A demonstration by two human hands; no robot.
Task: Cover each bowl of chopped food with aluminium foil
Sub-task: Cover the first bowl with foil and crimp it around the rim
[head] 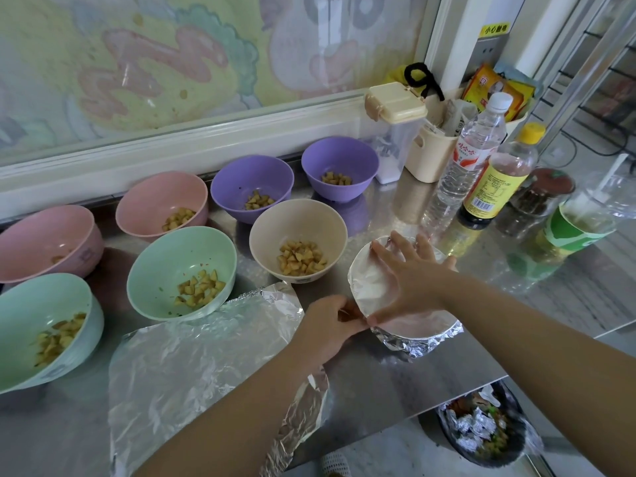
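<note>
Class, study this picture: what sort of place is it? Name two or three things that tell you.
Probably a kitchen worktop used for food preparation: a steel counter, a beige bowl of chopped food among several others, and a yellow-capped sauce bottle.

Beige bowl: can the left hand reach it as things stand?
Probably yes. The beige bowl sits uncovered just beyond the left hand, with only bare counter between. That hand is pinching the foil cover on another bowl, so it must let go first.
</note>
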